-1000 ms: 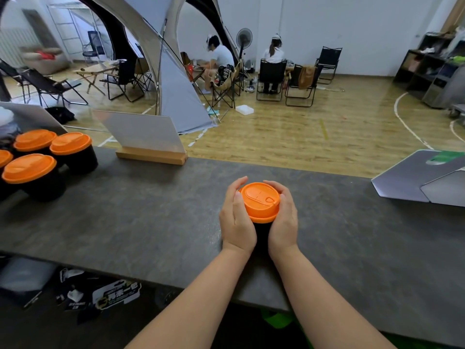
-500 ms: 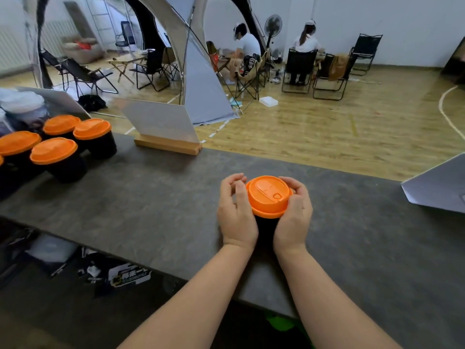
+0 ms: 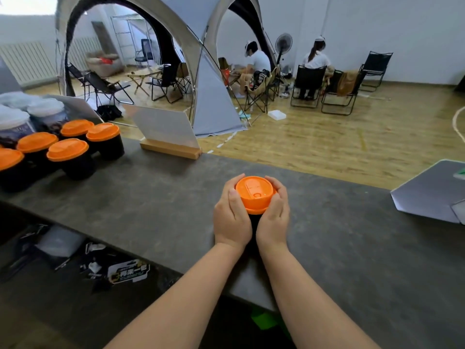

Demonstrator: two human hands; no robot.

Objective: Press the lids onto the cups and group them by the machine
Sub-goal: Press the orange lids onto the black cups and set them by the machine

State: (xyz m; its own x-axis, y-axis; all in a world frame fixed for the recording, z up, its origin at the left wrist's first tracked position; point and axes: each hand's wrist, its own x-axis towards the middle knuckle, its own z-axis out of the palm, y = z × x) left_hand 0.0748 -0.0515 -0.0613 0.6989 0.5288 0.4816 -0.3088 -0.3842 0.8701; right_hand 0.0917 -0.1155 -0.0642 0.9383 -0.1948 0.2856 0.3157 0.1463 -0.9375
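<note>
While both hands clamp the black cup (image 3: pixel 253 222) | left hand (image 3: pixel 232 217), right hand (image 3: pixel 274 220) | orange lid (image 3: pixel 254 193) on | contents hidden

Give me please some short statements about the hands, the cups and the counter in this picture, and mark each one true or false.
1. Both hands wrap one black cup with an orange lid. True: left hand, right hand.
2. The held cup stands among the lidded cups. False: the group of lidded cups is apart, at the far left of the counter.
3. The grouped cups have white lids. False: their lids are orange.
4. A sign on a wooden base stands at the counter's far edge. True.
</note>
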